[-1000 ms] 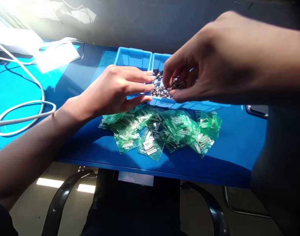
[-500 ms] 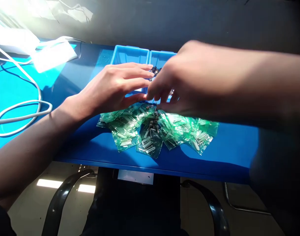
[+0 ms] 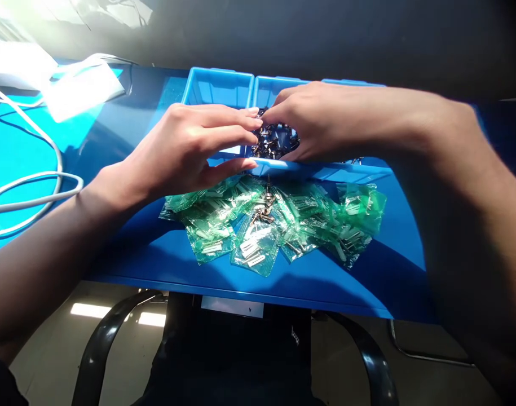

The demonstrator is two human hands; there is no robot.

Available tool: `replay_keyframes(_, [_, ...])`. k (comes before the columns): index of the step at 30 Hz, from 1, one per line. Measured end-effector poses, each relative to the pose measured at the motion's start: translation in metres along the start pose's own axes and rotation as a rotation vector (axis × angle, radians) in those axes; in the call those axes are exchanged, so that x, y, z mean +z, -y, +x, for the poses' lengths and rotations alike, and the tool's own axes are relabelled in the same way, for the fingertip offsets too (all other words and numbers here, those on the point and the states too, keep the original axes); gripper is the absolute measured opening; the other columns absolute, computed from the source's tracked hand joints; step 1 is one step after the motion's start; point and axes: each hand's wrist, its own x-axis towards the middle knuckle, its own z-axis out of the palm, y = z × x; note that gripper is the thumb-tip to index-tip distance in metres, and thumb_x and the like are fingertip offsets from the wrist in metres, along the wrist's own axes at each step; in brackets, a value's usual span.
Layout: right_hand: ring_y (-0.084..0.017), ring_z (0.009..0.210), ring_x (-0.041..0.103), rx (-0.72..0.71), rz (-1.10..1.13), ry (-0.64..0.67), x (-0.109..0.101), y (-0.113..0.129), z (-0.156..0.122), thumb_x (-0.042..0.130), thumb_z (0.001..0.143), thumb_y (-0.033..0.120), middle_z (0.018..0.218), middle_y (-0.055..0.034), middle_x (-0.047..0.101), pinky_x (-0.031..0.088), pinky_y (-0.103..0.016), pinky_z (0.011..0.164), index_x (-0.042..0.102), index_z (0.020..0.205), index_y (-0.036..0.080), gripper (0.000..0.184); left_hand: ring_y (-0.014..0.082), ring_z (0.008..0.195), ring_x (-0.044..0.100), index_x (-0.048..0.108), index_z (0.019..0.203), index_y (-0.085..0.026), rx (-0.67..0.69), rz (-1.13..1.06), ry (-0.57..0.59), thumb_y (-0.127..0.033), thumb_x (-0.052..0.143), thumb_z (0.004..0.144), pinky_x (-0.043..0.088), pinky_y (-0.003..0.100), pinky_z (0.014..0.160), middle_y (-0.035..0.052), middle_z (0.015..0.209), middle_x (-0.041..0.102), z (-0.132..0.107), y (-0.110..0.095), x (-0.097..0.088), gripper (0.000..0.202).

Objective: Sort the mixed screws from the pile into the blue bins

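My right hand reaches into the middle blue bin, thumb and fingers apart around a heap of dark metal screws. My left hand hovers over the front of the left blue bin, its fingers stretched toward the screws and its thumb apart near the rim. I see nothing held in it. In front of the bins, several green clear plastic bags with white and metal pieces inside lie spread out. A few loose screws rest on the bags.
Another blue bin stands at the right, mostly behind my right arm. White cable loops over the blue table at the left, near a bright white sheet. Chair armrests curve below the table's front edge.
My right hand has moved back from beside my left fingertips, deeper into the middle bin, and its fingers have spread. More loose screws show on the bags. My left hand stays nearly in place.
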Motion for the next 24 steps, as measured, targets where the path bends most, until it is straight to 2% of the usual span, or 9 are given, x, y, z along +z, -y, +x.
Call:
replay_keyframes(3, [-0.006,0.076,0.061,-0.060,-0.034,0.120,-0.002,0.001,-0.001,0.078,0.092,0.037,0.100,0.0065,0.079,0.039,-0.025,0.068,0.080,0.117,0.017,0.032,0.0273,0.134,0.076,0.074,0.131,-0.021,-0.008,0.007,-0.005,-0.038,0.070,0.105,0.072,0.046,0.112,0.0108,0.142,0.076,0.001,-0.001,0.000,0.031])
replay_keyframes(6, [-0.006,0.073,0.061,-0.071,-0.024,0.140,-0.003,-0.002,-0.002,0.074,0.097,0.041,0.100,0.0065,0.079,0.041,-0.024,0.067,0.076,0.132,0.024,0.038,0.0248,0.135,0.075,0.075,0.127,-0.018,-0.036,0.014,0.014,-0.042,0.067,0.107,0.071,0.043,0.113,0.0099,0.142,0.076,0.002,-0.003,-0.002,0.032])
replay_keyframes(11, [-0.014,0.068,0.059,-0.067,-0.022,0.094,0.000,-0.002,-0.001,0.074,0.096,0.041,0.087,-0.0012,0.076,0.041,-0.032,0.062,0.080,0.111,0.030,0.020,0.0197,0.141,0.071,0.076,0.123,-0.014,-0.106,0.005,0.086,-0.048,0.059,0.111,0.065,0.038,0.119,0.0079,0.143,0.076,0.004,-0.007,-0.005,0.039])
replay_keyframes(15, [-0.017,0.074,0.062,-0.053,-0.018,0.086,0.000,0.000,-0.001,0.070,0.097,0.043,0.085,-0.0044,0.074,0.045,-0.034,0.068,0.080,0.105,0.027,0.021,0.0182,0.139,0.072,0.077,0.122,-0.015,-0.146,-0.032,0.095,-0.049,0.057,0.112,0.065,0.038,0.119,0.0066,0.139,0.078,0.010,0.000,-0.003,0.040])
replay_keyframes(18, [-0.018,0.078,0.066,-0.034,-0.019,0.090,0.001,0.000,0.000,0.069,0.096,0.042,0.089,-0.0047,0.076,0.049,-0.034,0.071,0.080,0.107,0.027,0.022,0.0193,0.136,0.074,0.076,0.124,-0.018,-0.186,-0.039,0.079,-0.049,0.055,0.113,0.065,0.042,0.117,0.0046,0.139,0.078,0.017,-0.005,-0.013,0.039])
replay_keyframes(21, [-0.018,0.080,0.068,-0.021,-0.010,0.089,0.001,0.000,0.002,0.073,0.092,0.035,0.097,-0.0025,0.079,0.048,-0.033,0.070,0.080,0.104,0.029,0.016,0.0180,0.131,0.076,0.076,0.126,-0.019,-0.215,-0.014,0.024,-0.043,0.050,0.113,0.064,0.047,0.113,-0.0008,0.140,0.076,0.006,-0.050,-0.036,0.038])
replay_keyframes(22, [-0.018,0.081,0.069,-0.020,-0.005,0.096,0.001,-0.001,0.003,0.074,0.091,0.032,0.097,-0.0018,0.079,0.047,-0.033,0.069,0.080,0.103,0.029,0.014,0.0168,0.134,0.074,0.074,0.128,-0.020,-0.216,0.006,-0.022,-0.038,0.048,0.112,0.062,0.045,0.112,-0.0039,0.138,0.075,-0.004,-0.076,-0.042,0.036])
replay_keyframes(23, [-0.018,0.082,0.069,-0.018,-0.001,0.102,0.001,-0.001,0.003,0.074,0.090,0.030,0.097,-0.0013,0.079,0.046,-0.033,0.068,0.080,0.102,0.029,0.013,0.0197,0.139,0.071,0.071,0.136,-0.021,-0.254,0.001,-0.042,-0.031,0.058,0.107,0.064,0.045,0.116,-0.0023,0.146,0.072,-0.018,-0.106,-0.046,0.034])
replay_keyframes(24, [-0.018,0.082,0.069,-0.016,0.005,0.109,0.001,-0.002,0.004,0.074,0.090,0.028,0.097,-0.0012,0.079,0.046,-0.033,0.067,0.080,0.102,0.030,0.013,0.0203,0.142,0.069,0.071,0.138,-0.023,-0.267,-0.023,-0.050,-0.027,0.067,0.100,0.067,0.038,0.116,-0.0024,0.151,0.070,-0.035,-0.136,-0.047,0.038])
